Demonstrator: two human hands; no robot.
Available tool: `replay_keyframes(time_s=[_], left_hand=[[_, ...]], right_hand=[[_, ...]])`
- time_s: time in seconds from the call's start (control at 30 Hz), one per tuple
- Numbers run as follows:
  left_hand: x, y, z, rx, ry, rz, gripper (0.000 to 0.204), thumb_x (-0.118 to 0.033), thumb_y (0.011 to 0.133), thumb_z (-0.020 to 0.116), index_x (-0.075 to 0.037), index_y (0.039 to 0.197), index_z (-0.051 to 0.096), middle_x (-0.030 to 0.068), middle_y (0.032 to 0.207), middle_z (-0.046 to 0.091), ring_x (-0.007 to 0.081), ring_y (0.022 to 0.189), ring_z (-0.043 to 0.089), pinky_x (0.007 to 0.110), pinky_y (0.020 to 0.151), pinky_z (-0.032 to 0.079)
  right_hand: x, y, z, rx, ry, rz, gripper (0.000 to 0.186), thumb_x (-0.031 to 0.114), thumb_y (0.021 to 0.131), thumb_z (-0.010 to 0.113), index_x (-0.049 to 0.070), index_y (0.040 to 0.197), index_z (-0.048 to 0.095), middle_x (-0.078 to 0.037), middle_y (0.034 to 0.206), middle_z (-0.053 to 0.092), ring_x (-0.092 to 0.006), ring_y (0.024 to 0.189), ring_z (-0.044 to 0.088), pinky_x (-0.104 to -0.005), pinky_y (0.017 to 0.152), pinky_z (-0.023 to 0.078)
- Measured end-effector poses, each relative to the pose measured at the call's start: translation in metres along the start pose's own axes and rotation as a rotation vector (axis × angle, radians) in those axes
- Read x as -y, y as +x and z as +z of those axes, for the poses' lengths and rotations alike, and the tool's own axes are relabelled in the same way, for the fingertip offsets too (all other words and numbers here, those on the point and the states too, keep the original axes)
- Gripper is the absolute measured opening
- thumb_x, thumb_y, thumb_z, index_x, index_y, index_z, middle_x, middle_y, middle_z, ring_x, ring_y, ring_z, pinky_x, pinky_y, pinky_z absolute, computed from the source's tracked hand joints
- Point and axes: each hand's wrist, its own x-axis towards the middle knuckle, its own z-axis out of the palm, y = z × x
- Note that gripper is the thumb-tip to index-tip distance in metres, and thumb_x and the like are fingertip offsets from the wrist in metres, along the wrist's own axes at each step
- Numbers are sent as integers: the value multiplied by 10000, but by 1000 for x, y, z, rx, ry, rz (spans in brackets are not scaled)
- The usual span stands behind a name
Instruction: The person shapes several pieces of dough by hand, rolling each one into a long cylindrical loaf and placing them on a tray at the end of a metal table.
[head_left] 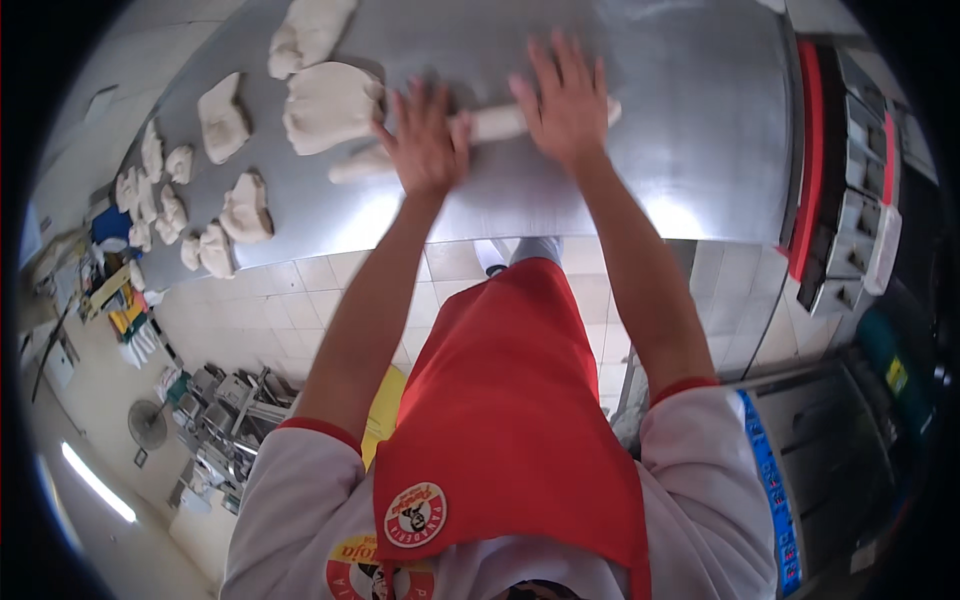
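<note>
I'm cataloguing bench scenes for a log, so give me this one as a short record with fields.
Left hand: open, fingers spread, on the dough roll
Right hand: open, fingers spread, on the same roll, nearer its right end
Roll: long, pale, lying across the table, both ends showing past the hands
Beside left hand: wide flat dough piece
Farther left: several smaller dough pieces
Surface: grey metal table
Clothing: red apron

A shiny metal table [700, 130] bears a long dough roll [497, 123]; broad dough slabs [333, 108]; smaller lumps [222, 120] leftward.
</note>
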Motion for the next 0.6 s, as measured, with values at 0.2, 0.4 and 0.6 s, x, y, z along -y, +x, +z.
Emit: replay_keyframes(time_s=[0.2, 0.4, 0.6], left_hand=[[-9, -132, -37, 154, -166, -4, 610, -397, 1058, 592, -271, 1641, 464, 103, 1750, 329, 357, 1616, 312, 709, 1266, 100], [62, -39, -2, -103, -86, -183, 688, -549, 1066, 493, -294, 1694, 376, 148, 1817, 153, 455, 1657, 153, 827, 1212, -24], [126, 42, -18, -296, -103, 12, 673, -552, 1076, 471, -216, 1658, 432, 109, 1803, 230, 429, 1664, 149, 823, 1221, 21]], right_hand=[[46, -129, -47, 269, -14, -11, 515, 368, 1061, 599, 255, 1563, 592, -94, 1701, 443, -385, 1604, 341, -713, 1262, 194], [49, -35, 1, 242, -162, -147, 568, 499, 1070, 548, 274, 1591, 552, -99, 1738, 374, -433, 1620, 271, -782, 1239, 176], [46, 41, 27, 144, -356, -234, 568, 506, 1102, 480, 252, 1608, 528, -106, 1732, 375, -385, 1604, 317, -778, 1249, 162]])
